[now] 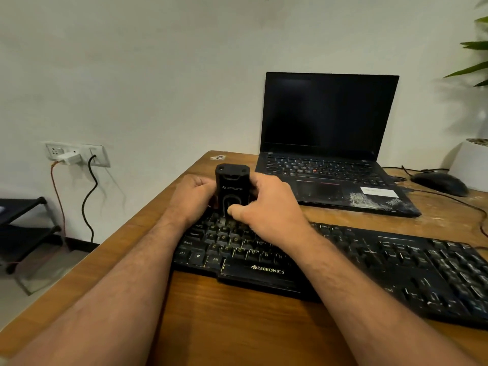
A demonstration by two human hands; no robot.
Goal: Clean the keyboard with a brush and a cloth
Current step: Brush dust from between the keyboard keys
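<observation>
A black full-size keyboard (pixel 396 262) lies across the wooden desk (pixel 237 326), its keys dusty. Above its upper left keys I hold a black box-shaped cleaning tool (pixel 232 186) upright, with pale lettering on its front. My left hand (pixel 194 198) is closed around the tool's left side. My right hand (pixel 266 204) wraps its right side, thumb pressed on an oval part low on the front. No bristles show, and no cloth is in sight.
An open black laptop (pixel 330 143) with a dark screen stands behind the keyboard. A black mouse (pixel 439 183) and cables lie at the back right, by a white plant pot (pixel 470 165). The desk's left edge drops to the floor; wall sockets (pixel 76 154) hold plugs.
</observation>
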